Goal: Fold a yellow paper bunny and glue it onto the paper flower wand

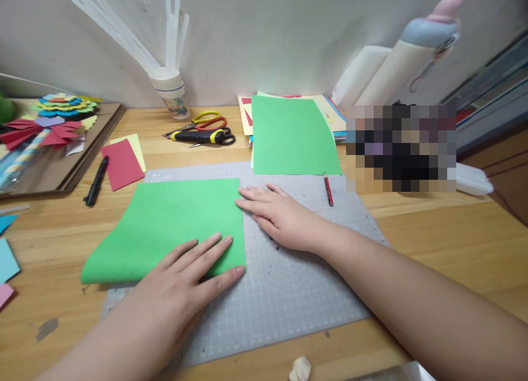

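A green sheet of paper [177, 216] lies doubled over on the grey cutting mat [297, 293], its left side rounded in a loose, uncreased bend. My left hand [190, 276] rests flat on the near right part of the sheet, fingers spread, the thumb by the near right corner. At the sheet's far right edge is my right hand [278, 210], palm down, its fingertips touching the edge and the rest over the mat. Neither hand grips anything. A short red and black pencil [328, 189] lies on the mat beyond my right hand.
Behind the mat are a stack of coloured paper topped by a green sheet [295, 136], scissors [206, 122] and a black-yellow cutter [198, 136]. A cup of white strips [175, 98] stands by the wall. Left are red paper [122, 164], a black pen [97, 181] and cardboard [82, 150].
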`<state>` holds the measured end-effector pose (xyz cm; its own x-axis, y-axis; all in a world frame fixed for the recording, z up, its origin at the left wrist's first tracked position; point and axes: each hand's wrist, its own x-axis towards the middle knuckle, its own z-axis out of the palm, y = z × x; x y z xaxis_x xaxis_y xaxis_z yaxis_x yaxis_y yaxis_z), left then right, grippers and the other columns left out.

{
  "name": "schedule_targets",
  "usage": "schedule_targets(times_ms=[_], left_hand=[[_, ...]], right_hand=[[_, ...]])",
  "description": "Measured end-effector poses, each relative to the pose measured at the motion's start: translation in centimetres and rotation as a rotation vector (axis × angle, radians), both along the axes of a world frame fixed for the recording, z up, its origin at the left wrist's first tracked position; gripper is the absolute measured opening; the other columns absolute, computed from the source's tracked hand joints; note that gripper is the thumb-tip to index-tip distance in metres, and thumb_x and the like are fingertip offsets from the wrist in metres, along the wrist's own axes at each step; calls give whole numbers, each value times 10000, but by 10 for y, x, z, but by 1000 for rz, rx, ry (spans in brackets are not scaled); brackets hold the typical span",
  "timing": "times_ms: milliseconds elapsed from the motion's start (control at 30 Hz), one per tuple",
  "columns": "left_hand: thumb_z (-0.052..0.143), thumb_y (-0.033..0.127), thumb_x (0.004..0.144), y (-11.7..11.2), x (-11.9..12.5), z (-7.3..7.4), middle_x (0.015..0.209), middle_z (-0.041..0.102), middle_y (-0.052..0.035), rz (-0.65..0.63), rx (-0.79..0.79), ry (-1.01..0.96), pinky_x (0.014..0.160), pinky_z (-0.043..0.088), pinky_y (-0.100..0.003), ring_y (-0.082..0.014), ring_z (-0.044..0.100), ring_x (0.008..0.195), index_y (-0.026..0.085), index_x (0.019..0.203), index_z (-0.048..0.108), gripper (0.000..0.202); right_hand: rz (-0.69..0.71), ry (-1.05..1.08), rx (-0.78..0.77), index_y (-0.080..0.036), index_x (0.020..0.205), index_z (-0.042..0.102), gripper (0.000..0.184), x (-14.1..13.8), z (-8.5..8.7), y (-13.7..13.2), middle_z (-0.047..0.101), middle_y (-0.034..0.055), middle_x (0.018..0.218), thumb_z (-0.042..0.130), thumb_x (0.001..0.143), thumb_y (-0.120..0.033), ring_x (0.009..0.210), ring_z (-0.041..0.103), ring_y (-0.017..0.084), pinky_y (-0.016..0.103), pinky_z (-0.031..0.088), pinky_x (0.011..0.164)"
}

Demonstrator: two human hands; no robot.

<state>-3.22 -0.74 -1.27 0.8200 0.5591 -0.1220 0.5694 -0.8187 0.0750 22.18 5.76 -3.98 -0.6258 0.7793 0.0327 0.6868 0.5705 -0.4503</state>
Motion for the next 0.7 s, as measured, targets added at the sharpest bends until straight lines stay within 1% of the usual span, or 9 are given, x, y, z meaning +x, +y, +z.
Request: schedule_targets(times_ms=[233, 400, 500, 600, 700], left_hand=[[400, -27, 732, 0, 0, 3, 1533, 418, -59, 14, -28, -4, 1019, 479, -540, -304, 460, 1365, 386, 1421, 465, 806], [410, -37, 728, -1, -3, -2, 1560, 373, -28, 30, -53, -40, 1066, 440, -522, -288, 433, 1387, 408, 1436, 433, 837], [401, -37, 723, -1, -4, -5, 1576, 336, -32, 18, -36, -80, 1059, 438, -547, -306, 423, 1391, 409, 1457, 395, 859], [399, -30, 743, -1, -2, -5, 1558, 368, -52, 20, -45, -75, 1029, 460, -565, -325, 447, 1370, 401, 1446, 419, 825], [412, -14, 762, 0, -1, -2, 1554, 375, -40, 37, -82, -73, 1048, 446, -555, -317, 445, 1373, 401, 1426, 451, 785]], right_hand=[[10, -14, 10, -166, 1411, 503, 479, 1, 0, 0, 391, 115, 1544, 386, 948, -124, 1446, 334, 209, 531, 200, 1189], [3, 12, 10, -193, 1418, 496, 491, 0, -2, 0, 397, 111, 1540, 382, 945, -126, 1442, 342, 207, 545, 209, 1182], [-7, 24, 10, -181, 1474, 409, 532, 0, -3, 0, 396, 104, 1544, 379, 945, -133, 1440, 346, 195, 524, 207, 1189], [-14, 27, 13, -128, 1521, 300, 583, 0, -4, 0, 377, 127, 1552, 376, 942, -138, 1439, 347, 196, 507, 205, 1195], [-13, 25, 14, -108, 1527, 271, 597, 0, -4, 0, 365, 140, 1557, 370, 939, -136, 1441, 342, 202, 510, 205, 1194]])
